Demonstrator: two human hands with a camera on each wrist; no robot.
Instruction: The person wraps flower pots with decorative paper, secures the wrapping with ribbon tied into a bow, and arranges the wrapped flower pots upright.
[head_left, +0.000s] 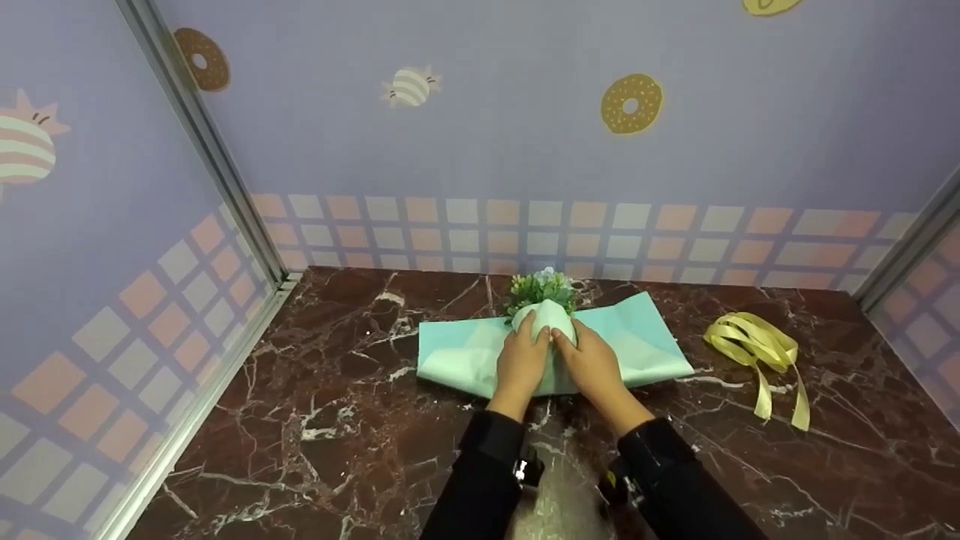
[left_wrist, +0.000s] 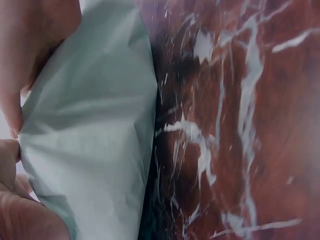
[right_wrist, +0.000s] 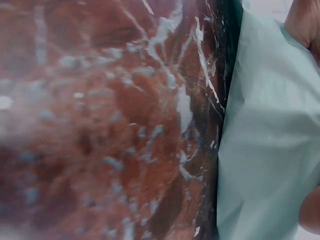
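Observation:
A sheet of mint-green wrapping paper [head_left: 454, 364] lies spread on the marble-patterned surface, its lower part folded up. A small bunch of artificial-looking flowers with green leaves [head_left: 541, 291] pokes out beyond the folded paper at the top. My left hand [head_left: 520, 361] grips the fold from the left, and my right hand [head_left: 594, 363] grips it from the right, thumbs close together at the middle. Up close in the left wrist view, fingers hold the creased edge of the paper [left_wrist: 90, 115]. The right wrist view shows paper [right_wrist: 267, 135] bulging between the fingers; the stems are hidden.
A loose bundle of yellow ribbon [head_left: 750, 341] lies to the right, two tails trailing toward me. Behind the dark red marbled surface [head_left: 337, 450] stands a lilac wall [head_left: 510, 135] with printed sweets and squares. Side panels rise at left and right.

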